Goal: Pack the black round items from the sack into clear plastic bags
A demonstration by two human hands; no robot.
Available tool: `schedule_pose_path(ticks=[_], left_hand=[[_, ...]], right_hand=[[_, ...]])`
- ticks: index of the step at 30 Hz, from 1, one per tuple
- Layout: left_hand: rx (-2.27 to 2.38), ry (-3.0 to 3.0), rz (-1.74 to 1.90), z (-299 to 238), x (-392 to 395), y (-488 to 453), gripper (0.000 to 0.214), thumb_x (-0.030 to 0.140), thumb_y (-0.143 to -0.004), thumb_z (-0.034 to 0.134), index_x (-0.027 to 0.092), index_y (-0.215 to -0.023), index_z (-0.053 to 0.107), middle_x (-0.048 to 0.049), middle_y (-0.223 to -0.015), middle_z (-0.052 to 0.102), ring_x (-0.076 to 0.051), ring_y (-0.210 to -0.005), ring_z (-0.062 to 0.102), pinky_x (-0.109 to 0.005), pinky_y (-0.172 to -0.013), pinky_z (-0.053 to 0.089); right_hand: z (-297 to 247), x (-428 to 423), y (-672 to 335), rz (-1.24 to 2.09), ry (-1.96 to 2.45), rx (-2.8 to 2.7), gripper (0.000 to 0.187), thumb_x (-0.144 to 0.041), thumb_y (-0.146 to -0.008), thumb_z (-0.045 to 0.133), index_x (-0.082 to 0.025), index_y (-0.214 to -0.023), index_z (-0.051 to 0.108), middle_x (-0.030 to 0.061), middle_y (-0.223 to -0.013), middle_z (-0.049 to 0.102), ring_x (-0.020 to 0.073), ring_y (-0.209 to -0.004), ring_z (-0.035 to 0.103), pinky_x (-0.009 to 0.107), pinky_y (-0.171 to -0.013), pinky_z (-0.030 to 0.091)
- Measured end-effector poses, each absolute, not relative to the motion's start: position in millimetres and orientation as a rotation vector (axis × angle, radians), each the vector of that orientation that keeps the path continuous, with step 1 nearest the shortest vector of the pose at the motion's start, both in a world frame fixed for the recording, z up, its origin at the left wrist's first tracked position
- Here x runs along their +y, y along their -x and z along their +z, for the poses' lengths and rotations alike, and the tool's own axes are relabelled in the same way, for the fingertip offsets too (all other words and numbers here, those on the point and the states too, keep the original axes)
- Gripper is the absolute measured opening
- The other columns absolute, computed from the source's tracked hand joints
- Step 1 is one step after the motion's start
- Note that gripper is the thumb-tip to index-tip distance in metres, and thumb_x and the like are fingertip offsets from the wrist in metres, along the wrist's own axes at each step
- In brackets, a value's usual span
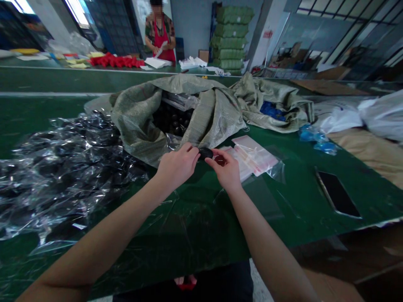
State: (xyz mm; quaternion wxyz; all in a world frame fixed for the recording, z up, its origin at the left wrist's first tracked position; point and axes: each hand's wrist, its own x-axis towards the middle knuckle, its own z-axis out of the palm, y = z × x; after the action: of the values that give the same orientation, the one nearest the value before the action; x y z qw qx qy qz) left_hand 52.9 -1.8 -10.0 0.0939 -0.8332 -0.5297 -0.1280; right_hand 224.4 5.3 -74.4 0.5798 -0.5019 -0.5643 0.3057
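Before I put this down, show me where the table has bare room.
Bare green tabletop lies between your right hand and the black device, below the clear zip bags. Another green strip runs beyond the woven sack. Crowded: left, with plastic-wrapped black items, and around the black object your left hand holds.

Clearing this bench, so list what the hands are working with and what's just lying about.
Working with: left hand, right hand, small black item, clear zip bags.
Lying about: woven sack, plastic-wrapped black items, phone, blue plastic.
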Motion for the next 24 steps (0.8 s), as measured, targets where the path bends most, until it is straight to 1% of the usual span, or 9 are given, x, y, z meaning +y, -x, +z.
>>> schedule_pose_path(ticks=[4, 11, 16, 20, 22, 24], left_hand=[[-1.544, 2.463, -0.361, -9.1, -3.3, -54.1, 0.040, 0.037, -0.100, 0.030, 0.017, -0.103, 0.064, -0.0104, -0.108, 0.063, -0.021, -0.076, 0.067, -0.029, -0.057, 0.044], [-1.546, 2.437, -0.403, -13.1, -4.3, -57.9, 0.043, 0.037, -0.101, 0.028, 0.015, -0.103, 0.065, -0.0123, -0.107, 0.063, -0.021, -0.075, 0.066, -0.029, -0.056, 0.044], [-1.611, 2.384, -0.392, -17.8, -4.6, -59.7, 0.041, 0.037, -0.100, 0.030, 0.016, -0.104, 0.065, -0.0132, -0.103, 0.063, -0.022, -0.073, 0.067, -0.031, -0.058, 0.044], [-1.735, 2.336, -0.414, -18.4, -5.6, -62.1, 0.037, 0.038, -0.096, 0.037, 0.015, -0.106, 0.065, -0.0141, -0.105, 0.064, -0.024, -0.075, 0.067, -0.032, -0.062, 0.046], [-1.840, 2.279, -0.437, -18.2, -5.2, -63.4, 0.038, 0.041, -0.094, 0.040, 0.015, -0.103, 0.067, -0.0140, -0.102, 0.066, -0.026, -0.076, 0.068, -0.033, -0.064, 0.047], [-1.956, 2.260, -0.432, -18.2, -3.5, -64.4, 0.042, 0.045, -0.093, 0.041, 0.014, -0.093, 0.069, -0.0136, -0.092, 0.069, -0.027, -0.076, 0.068, -0.035, -0.066, 0.047]], right_hand=[[-75.0, 6.1, -222.6, 0.829, 1.209, -1.212, 0.038, -0.048, -0.071, 0.075, -0.019, -0.095, 0.072, 0.0051, -0.087, 0.072, 0.0166, -0.071, 0.062, 0.032, -0.070, 0.052], [-74.4, 2.7, -215.0, 0.811, 1.297, -1.155, 0.040, -0.052, -0.072, 0.073, -0.016, -0.089, 0.072, 0.0059, -0.082, 0.072, 0.0171, -0.072, 0.064, 0.031, -0.070, 0.051], [-72.8, -2.3, -213.0, 0.663, 1.362, -1.210, 0.041, -0.052, -0.076, 0.070, -0.016, -0.093, 0.072, 0.0054, -0.083, 0.072, 0.0141, -0.063, 0.055, 0.029, -0.064, 0.046], [-68.8, -6.3, -214.4, 0.523, 1.385, -1.232, 0.040, -0.053, -0.079, 0.067, -0.017, -0.095, 0.072, 0.0053, -0.084, 0.071, 0.0141, -0.064, 0.054, 0.030, -0.065, 0.045], [-67.6, -7.1, -214.5, 0.525, 1.385, -1.206, 0.041, -0.054, -0.080, 0.066, -0.017, -0.095, 0.071, 0.0056, -0.085, 0.071, 0.0147, -0.065, 0.055, 0.030, -0.066, 0.046], [-68.0, -6.7, -214.0, 0.566, 1.367, -1.161, 0.042, -0.055, -0.079, 0.066, -0.016, -0.096, 0.071, 0.0059, -0.086, 0.071, 0.0151, -0.066, 0.057, 0.030, -0.066, 0.046]])
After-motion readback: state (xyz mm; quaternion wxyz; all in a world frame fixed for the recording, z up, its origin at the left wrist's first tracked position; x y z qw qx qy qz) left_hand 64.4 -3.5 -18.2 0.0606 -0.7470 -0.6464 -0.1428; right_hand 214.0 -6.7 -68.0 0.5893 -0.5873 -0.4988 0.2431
